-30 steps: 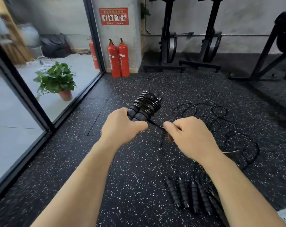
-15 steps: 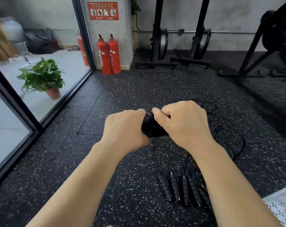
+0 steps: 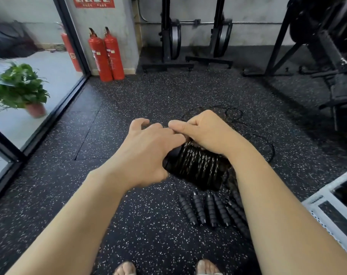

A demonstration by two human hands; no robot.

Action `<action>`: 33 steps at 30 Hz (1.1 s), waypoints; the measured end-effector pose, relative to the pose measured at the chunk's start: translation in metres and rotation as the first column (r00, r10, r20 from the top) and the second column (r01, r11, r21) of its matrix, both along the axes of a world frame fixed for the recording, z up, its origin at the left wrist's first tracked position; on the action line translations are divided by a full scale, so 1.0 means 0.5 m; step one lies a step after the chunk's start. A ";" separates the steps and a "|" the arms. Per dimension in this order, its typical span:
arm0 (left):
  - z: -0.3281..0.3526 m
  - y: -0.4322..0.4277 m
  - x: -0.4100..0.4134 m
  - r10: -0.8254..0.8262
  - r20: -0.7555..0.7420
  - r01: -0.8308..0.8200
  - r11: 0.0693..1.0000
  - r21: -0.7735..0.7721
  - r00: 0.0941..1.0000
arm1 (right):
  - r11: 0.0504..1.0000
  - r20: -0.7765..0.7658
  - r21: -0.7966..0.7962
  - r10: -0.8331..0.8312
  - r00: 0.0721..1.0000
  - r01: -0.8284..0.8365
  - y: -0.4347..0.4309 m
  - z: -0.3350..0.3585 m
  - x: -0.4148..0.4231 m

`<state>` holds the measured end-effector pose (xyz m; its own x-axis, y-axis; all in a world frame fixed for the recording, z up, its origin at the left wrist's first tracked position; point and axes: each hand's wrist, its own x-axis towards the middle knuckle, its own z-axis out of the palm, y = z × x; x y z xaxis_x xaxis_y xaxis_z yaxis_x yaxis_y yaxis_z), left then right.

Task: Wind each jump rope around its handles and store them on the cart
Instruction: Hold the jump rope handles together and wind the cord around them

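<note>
Currently | wound rope bundle (image 3: 196, 167) held above the floor between both hands | right hand (image 3: 206, 133) fingers clamped over its top, probably tucking the tail so coils hold | left hand (image 3: 146, 151) braces its end, fingers splayed, grip unclear | unwound handles (image 3: 208, 209) lie below; cart (image 3: 317, 211) near right.

Wound jump rope (image 3: 198, 167): black, with pale glints striping the coils. Loose handles (image 3: 200, 210): black, ribbed. Floor (image 3: 148, 96): black, flecked white throughout. Fire extinguishers (image 3: 107, 54): red, with small pale labels. Plant (image 3: 17, 88): green leaves. Pot (image 3: 36, 110) — reddish-pink. Cart (image 3: 315, 215) — white.
</note>
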<state>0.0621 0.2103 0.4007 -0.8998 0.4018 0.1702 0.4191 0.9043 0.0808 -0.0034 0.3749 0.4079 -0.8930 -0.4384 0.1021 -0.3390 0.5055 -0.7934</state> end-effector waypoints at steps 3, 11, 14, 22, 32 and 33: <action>-0.016 0.004 -0.003 -0.047 -0.009 0.048 0.989 0.140 0.999 | 0.999 0.245 -0.035 0.034 0.969 -0.026 0.013 -0.006 0.000; 0.003 0.012 0.008 -0.127 0.228 -0.051 0.766 0.640 0.965 | 0.894 0.622 -0.437 0.223 0.751 0.096 0.010 -0.048 -0.001; 0.009 0.015 0.010 0.021 0.292 -0.210 0.745 0.633 0.956 | 0.918 0.583 -0.310 -0.022 0.812 0.247 0.005 -0.061 -0.002; 0.007 0.016 0.009 0.052 0.270 -0.235 0.663 0.711 0.962 | 0.974 0.652 -0.050 -0.137 0.746 0.222 -0.052 -0.058 0.018; -0.023 -0.027 -0.031 0.289 0.307 -0.420 0.549 0.723 0.907 | 0.973 0.291 -0.031 -0.210 0.933 0.229 -0.065 -0.051 0.034; -0.027 -0.034 -0.036 0.348 0.294 -0.449 0.561 0.696 0.890 | 0.980 0.242 -0.006 -0.190 0.951 0.197 -0.067 -0.051 0.037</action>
<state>0.0443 0.1933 0.3872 -0.9683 -0.2155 0.1264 -0.0267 0.5922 0.8053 0.0151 0.3414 0.3827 -0.9602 -0.2549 -0.1146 -0.0354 0.5175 -0.8550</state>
